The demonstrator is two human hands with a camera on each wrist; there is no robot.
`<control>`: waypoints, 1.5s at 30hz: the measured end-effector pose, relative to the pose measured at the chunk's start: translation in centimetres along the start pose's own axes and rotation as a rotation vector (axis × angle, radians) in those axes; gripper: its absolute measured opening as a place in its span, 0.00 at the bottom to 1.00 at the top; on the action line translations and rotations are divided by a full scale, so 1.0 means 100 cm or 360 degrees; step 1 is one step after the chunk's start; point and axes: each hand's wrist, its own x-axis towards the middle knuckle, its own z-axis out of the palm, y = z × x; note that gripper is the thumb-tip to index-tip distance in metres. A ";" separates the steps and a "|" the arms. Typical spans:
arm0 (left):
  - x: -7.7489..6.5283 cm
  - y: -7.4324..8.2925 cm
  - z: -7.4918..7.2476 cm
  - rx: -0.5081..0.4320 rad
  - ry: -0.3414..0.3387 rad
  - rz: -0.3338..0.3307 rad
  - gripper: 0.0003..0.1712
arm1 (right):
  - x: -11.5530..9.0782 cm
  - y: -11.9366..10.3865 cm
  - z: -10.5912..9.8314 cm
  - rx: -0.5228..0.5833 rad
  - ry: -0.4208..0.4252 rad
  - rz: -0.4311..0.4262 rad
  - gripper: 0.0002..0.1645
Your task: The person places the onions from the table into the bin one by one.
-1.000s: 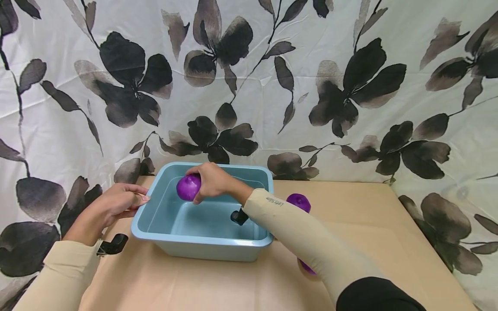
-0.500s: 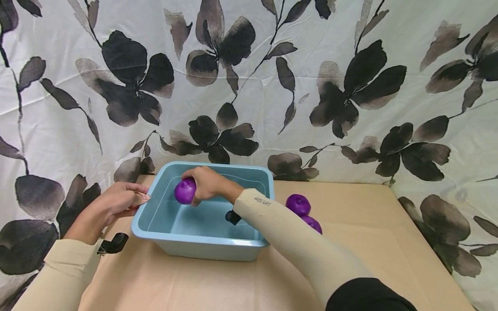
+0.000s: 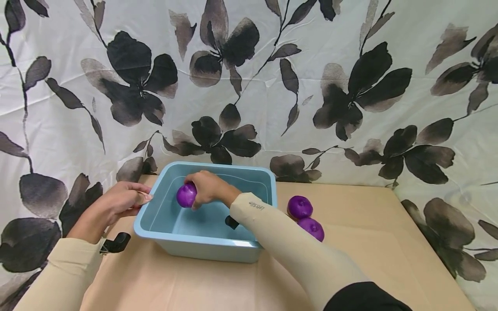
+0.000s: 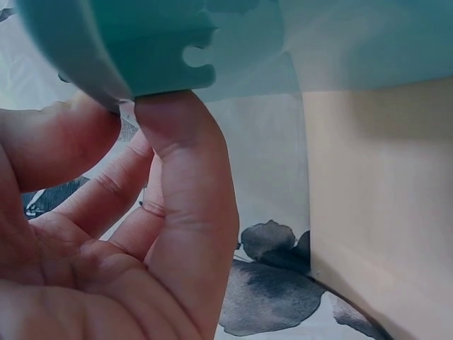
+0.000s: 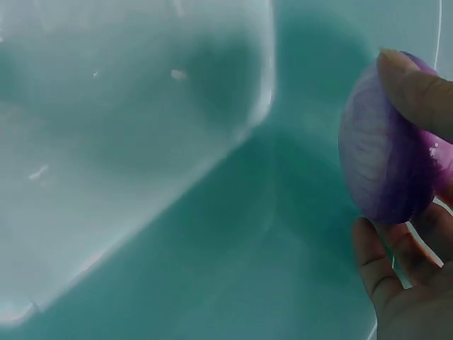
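My right hand [image 3: 210,188] grips a shiny purple onion [image 3: 186,195] inside a light blue plastic tub [image 3: 202,239]. Seen from the right wrist, the onion [image 5: 386,152] has pale streaks, with the thumb over its top and fingers below; the tub wall lies beyond it. My left hand [image 3: 120,203] pinches the tub's left rim between thumb and finger. The left wrist view shows this hand [image 4: 163,212] just under the rim [image 4: 74,49]. Two more purple onions, one farther back [image 3: 300,207] and one nearer [image 3: 312,229], lie right of the tub, the nearer partly behind my right sleeve.
The tub stands on a tan tabletop [image 3: 365,224], against a white cloth [image 3: 272,116] with dark printed flowers. My right forearm [image 3: 288,242] crosses the tub's front right corner and covers part of the table.
My right hand has lowered the onion slightly in the tub. Its forearm has shifted left, uncovering the onions beside the tub; a purple patch below the forearm is now hidden. Left hand keeps its hold.
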 end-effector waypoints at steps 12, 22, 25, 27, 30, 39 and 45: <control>0.000 0.001 0.001 0.0030 0.0027 0.0002 0.25 | 0.003 -0.004 0.010 -0.0141 -0.0115 0.0050 0.44; 0.000 0.001 0.000 0.0042 0.0039 -0.0002 0.25 | 0.010 -0.007 0.021 -0.0426 -0.0175 0.0088 0.45; -0.001 0.001 0.000 0.0025 0.0023 0.0000 0.24 | 0.010 -0.008 0.022 -0.0492 -0.0196 0.0073 0.47; -0.001 0.001 -0.001 0.0022 0.0015 0.0001 0.25 | 0.010 -0.008 0.023 -0.0530 -0.0216 0.0063 0.48; -0.001 0.001 -0.001 0.0032 0.0016 0.0004 0.25 | 0.010 -0.009 0.022 -0.0563 -0.0252 0.0070 0.52; 0.000 0.004 0.002 0.0062 0.0014 -0.0004 0.26 | -0.007 -0.002 0.000 -0.0543 -0.0350 0.0116 0.51; 0.000 0.002 -0.002 0.0076 0.0002 -0.0008 0.27 | -0.029 0.003 -0.026 -0.0511 -0.0386 0.0035 0.50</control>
